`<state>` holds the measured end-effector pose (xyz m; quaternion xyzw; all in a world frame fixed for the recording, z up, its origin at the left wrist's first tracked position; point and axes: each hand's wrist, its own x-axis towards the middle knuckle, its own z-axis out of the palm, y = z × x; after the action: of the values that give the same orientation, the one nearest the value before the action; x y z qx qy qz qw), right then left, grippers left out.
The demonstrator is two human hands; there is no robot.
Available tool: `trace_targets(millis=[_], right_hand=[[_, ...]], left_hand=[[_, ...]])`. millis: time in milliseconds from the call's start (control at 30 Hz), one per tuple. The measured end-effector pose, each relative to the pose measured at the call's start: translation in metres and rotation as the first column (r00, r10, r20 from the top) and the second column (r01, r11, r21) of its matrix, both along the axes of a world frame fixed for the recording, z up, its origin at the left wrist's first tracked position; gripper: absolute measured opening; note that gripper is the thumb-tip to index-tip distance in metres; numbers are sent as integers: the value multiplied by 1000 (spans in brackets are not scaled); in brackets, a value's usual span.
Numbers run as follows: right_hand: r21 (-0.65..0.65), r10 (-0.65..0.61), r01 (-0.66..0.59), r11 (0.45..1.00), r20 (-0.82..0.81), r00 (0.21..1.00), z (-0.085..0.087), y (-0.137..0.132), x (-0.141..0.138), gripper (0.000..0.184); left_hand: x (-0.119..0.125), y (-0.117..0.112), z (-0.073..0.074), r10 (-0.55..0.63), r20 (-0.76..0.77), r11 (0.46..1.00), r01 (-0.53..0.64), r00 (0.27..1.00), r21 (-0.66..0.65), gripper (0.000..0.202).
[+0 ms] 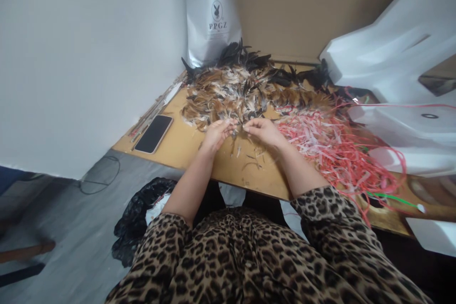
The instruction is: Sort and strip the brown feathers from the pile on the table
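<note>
Grey flooring shows below the near edge of a wooden table (185,147), with a black plastic bag (137,216) crumpled on it just left of the person's leopard-print lap (249,256). Both forearms reach over the near edge towards the middle of the table. A few loose feathers (251,157) lie on the bare wood between the wrists. The left hand (216,134) and right hand (262,131) sit close together, fingers curled in and fingertips pinched from either side on a small dark tuft of feathers (239,128), which is at the near rim of the feather pile (238,90). How firmly each hand grips it is too small to tell. By the near left corner a dark phone (154,134) lies flat, and thin sticks (153,113) run along the left edge just beyond it. To the right of the hands a tangle of red, pink and white strips (331,145) covers the right side of the table, with a green cord (392,198) near the near right corner. The brown, white and black pile spreads across the far half. White foam pieces (392,57) are stacked at the right edge. At the far left corner a silver bag (213,14) stands upright against the wall.
</note>
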<state>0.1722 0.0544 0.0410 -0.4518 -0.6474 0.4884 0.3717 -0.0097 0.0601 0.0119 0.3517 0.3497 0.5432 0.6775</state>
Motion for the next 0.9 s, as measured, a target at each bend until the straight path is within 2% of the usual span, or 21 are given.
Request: trace_targets(millis=[100,233,533,900], right_hand=[[-188,-81,39,981,-220,972,4,1,3,31],[-255,-136,40,966,-370,919,8,2,2,35],[-240,-181,86,967,-410,894,5,5,1,36],[-159,-231,184,970,-363,903,1,5,-5,35]], left_hand=[[1,-1,0,-63,-9,998,63,998,-5,17],[3,-5,2,-156,-58,987,153,986,-44,19],[2,-8,2,-276,-71,960,271,959,-65,21],[6,-10,6,-268,-56,956,259,962,-138,16]])
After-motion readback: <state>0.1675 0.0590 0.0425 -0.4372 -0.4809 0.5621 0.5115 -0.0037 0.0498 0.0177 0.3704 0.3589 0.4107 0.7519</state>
